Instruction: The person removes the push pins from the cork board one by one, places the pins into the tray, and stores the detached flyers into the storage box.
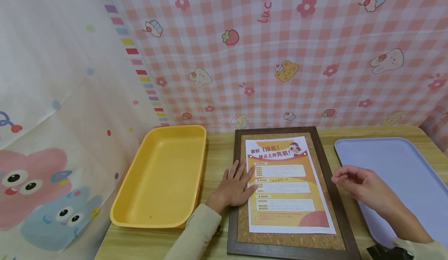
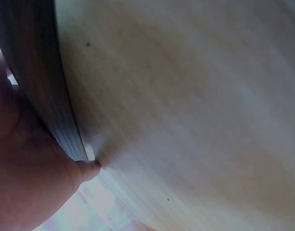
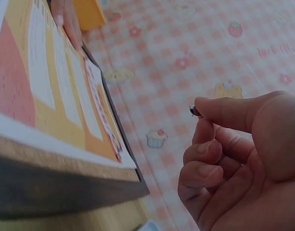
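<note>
Right wrist: shiny pin (image 3: 192, 110) between pinched right fingers (image 3: 227, 112); spread left fingers (image 1: 249, 175) on paper (image 1: 285, 192).

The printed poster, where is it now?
In the head view, the poster lies on the cork board, right of centre, between the yellow tray and lavender tray; the left hand touches its left edge.

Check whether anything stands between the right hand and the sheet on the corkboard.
Only the dark frame's edge and a cork strip lie between the right hand, pinching a small shiny piece, and the sheet; no loose object shows there.
</note>
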`<state>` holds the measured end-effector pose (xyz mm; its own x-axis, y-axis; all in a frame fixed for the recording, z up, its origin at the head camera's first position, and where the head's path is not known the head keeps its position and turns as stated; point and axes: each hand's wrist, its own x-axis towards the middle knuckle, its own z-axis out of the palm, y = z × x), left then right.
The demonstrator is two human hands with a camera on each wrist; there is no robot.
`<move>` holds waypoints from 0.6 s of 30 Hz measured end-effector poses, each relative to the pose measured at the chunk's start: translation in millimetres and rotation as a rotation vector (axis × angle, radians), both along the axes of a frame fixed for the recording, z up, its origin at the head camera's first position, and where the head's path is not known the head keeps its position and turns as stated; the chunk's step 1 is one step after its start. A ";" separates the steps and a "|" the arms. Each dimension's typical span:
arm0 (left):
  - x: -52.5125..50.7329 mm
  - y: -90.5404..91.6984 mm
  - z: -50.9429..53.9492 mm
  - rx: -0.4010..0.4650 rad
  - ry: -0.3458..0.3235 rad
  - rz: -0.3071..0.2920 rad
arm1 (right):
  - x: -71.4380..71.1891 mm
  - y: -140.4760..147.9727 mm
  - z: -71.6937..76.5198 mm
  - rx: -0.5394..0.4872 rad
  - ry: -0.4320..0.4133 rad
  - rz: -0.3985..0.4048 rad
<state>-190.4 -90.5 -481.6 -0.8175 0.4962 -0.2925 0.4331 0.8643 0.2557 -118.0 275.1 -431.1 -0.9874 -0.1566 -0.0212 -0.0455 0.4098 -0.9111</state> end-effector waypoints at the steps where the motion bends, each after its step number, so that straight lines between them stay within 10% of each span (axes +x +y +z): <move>1: -0.3 -0.1 -0.7 0.004 -0.001 0.000 | -0.1 3.1 -0.7 -0.002 0.000 -0.003; 9: -4.5 -1.0 -11.0 -0.009 -0.001 0.001 | -2.3 27.7 -8.6 -0.026 -0.057 -0.064; 18: 0.7 -0.4 2.0 -0.010 0.006 -0.010 | -5.1 45.2 -19.9 0.044 -0.132 -0.164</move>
